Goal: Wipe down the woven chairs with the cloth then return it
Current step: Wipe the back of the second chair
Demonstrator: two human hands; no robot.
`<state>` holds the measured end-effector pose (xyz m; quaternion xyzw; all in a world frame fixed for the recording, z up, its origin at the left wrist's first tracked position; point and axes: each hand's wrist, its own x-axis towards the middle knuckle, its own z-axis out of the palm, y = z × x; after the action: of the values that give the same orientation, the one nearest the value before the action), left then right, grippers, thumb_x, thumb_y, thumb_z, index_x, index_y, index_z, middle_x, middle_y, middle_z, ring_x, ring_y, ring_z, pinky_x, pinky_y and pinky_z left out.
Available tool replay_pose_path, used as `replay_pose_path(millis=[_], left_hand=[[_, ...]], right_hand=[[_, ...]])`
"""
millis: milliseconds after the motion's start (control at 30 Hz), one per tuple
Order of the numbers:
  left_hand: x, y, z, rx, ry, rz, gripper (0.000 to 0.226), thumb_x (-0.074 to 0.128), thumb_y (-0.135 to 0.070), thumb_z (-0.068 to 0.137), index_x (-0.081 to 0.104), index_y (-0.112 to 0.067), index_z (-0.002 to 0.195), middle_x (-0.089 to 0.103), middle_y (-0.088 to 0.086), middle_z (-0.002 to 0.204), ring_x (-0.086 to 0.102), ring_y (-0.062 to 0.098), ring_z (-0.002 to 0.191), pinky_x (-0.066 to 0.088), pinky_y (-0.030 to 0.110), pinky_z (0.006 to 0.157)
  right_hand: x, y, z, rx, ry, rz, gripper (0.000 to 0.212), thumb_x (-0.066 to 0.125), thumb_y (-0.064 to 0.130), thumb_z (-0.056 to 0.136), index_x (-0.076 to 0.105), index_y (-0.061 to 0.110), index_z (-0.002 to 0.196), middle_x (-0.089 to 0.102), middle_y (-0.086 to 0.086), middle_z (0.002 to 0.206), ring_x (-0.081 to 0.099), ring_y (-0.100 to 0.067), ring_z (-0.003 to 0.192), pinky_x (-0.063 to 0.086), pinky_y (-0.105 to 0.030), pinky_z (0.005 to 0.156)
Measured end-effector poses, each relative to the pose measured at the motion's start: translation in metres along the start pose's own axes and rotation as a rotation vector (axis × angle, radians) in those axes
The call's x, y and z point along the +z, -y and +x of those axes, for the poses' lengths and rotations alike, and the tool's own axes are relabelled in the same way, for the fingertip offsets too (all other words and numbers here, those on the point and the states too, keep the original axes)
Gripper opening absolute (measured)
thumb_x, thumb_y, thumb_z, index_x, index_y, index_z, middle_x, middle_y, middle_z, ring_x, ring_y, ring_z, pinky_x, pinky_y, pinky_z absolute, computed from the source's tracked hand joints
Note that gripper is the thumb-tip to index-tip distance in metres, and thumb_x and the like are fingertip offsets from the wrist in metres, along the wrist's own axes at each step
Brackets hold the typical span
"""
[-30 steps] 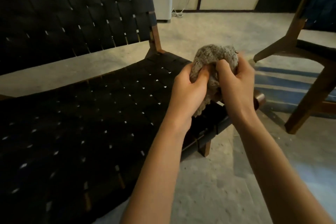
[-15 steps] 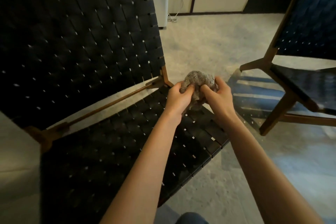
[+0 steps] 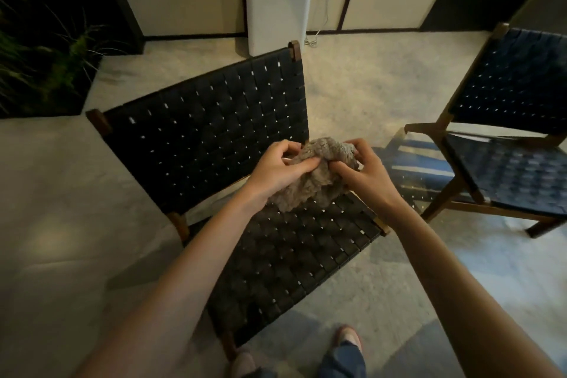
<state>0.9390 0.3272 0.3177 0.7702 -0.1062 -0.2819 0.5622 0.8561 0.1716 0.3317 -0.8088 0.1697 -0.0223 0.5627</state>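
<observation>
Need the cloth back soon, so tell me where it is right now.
Head view, centre: the cloth is bunched between the left hand and right hand, both gripping it, over the seat of the near chair.

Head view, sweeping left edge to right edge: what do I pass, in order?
Plant → near woven chair → left hand → cloth → right hand → second woven chair. Both hands grip the cloth with curled fingers.
</observation>
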Motion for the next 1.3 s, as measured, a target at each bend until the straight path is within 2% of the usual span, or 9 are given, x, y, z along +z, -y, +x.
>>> replay_pose_path(millis=[133,200,367,633,800,900,1000,1133,1300], left_hand=[[-0.054,-0.01,-0.036,0.07,0.071,0.018,0.034,0.067,-0.037,0.085,0.056,-0.033,0.117,0.05,-0.028,0.107,0.047,-0.007,0.1,0.042,0.013,0.08],[-0.075,-0.008,-0.051,0.061,0.116,0.0,0.007,0.064,-0.032,0.088,0.059,-0.032,0.092,0.06,-0.023,0.097,0.059,-0.007,0.09,0.048,0.01,0.069],[-0.116,0.007,-0.075,0.051,0.104,0.088,0.014,0.063,-0.029,0.088,0.052,-0.027,0.081,0.06,-0.01,0.081,0.06,-0.002,0.072,0.043,0.008,0.056],[-0.157,0.024,-0.098,0.006,0.155,0.335,0.065,0.08,-0.042,0.069,0.032,-0.035,0.113,0.041,-0.018,0.103,0.051,-0.002,0.091,0.044,0.005,0.06],[-0.176,0.035,-0.097,-0.057,0.134,0.554,0.044,0.067,-0.051,0.079,0.048,-0.031,0.113,0.047,-0.006,0.112,0.05,0.009,0.102,0.045,0.021,0.078],[-0.197,0.052,-0.095,-0.008,0.035,0.517,0.034,0.067,-0.035,0.085,0.042,-0.028,0.108,0.05,-0.007,0.103,0.054,0.007,0.094,0.047,0.022,0.072],[-0.219,0.067,-0.093,0.002,-0.024,0.408,0.026,0.065,-0.03,0.087,0.046,-0.024,0.104,0.054,-0.009,0.096,0.057,0.004,0.088,0.045,0.017,0.067],[-0.254,0.091,-0.077,-0.011,0.071,0.364,0.009,0.06,-0.032,0.09,0.057,-0.026,0.094,0.06,-0.006,0.094,0.059,0.007,0.09,0.044,0.016,0.068],[-0.311,0.123,-0.042,0.042,0.044,0.511,0.015,0.056,-0.035,0.092,0.065,-0.024,0.097,0.05,-0.011,0.099,0.053,0.003,0.094,0.04,0.011,0.073]], right_hand=[[0.031,0.045,-0.021,-0.081,0.078,0.044,0.031,0.062,0.019,0.089,0.047,0.033,0.112,0.055,0.007,0.107,0.06,-0.013,0.1,0.058,-0.033,0.079],[0.047,0.059,-0.028,-0.118,0.108,0.016,0.03,0.063,0.019,0.089,0.048,0.038,0.107,0.056,0.011,0.104,0.061,-0.01,0.096,0.057,-0.024,0.074],[0.084,0.069,-0.036,-0.14,0.095,-0.237,0.024,0.07,0.032,0.083,0.053,0.028,0.099,0.046,0.007,0.104,0.051,0.0,0.088,0.045,-0.002,0.062],[0.112,0.058,-0.025,-0.332,0.209,-0.696,0.055,0.062,0.063,0.076,0.067,0.016,0.105,0.054,0.004,0.131,0.033,-0.019,0.123,0.036,-0.033,0.098],[0.125,0.064,-0.01,-0.259,0.399,-0.609,0.06,0.049,0.079,0.067,0.044,0.025,0.094,0.059,0.003,0.083,0.056,-0.015,0.074,0.046,-0.025,0.059],[0.134,0.06,-0.001,-0.216,0.564,-0.508,0.065,0.068,0.065,0.069,0.038,0.031,0.115,0.056,0.007,0.111,0.058,-0.011,0.097,0.055,-0.025,0.078],[0.145,0.056,0.005,-0.262,0.617,-0.489,0.065,0.074,0.044,0.076,0.034,0.044,0.128,0.046,0.011,0.128,0.045,-0.007,0.117,0.044,-0.025,0.094],[0.174,0.06,0.018,-0.259,0.503,-0.388,0.031,0.058,0.017,0.092,0.053,0.04,0.112,0.052,0.03,0.101,0.051,0.014,0.099,0.042,-0.005,0.081],[0.235,0.071,0.046,-0.108,0.314,-0.41,0.015,0.053,0.017,0.095,0.064,0.027,0.099,0.052,0.026,0.084,0.052,0.019,0.08,0.041,-0.001,0.067]])
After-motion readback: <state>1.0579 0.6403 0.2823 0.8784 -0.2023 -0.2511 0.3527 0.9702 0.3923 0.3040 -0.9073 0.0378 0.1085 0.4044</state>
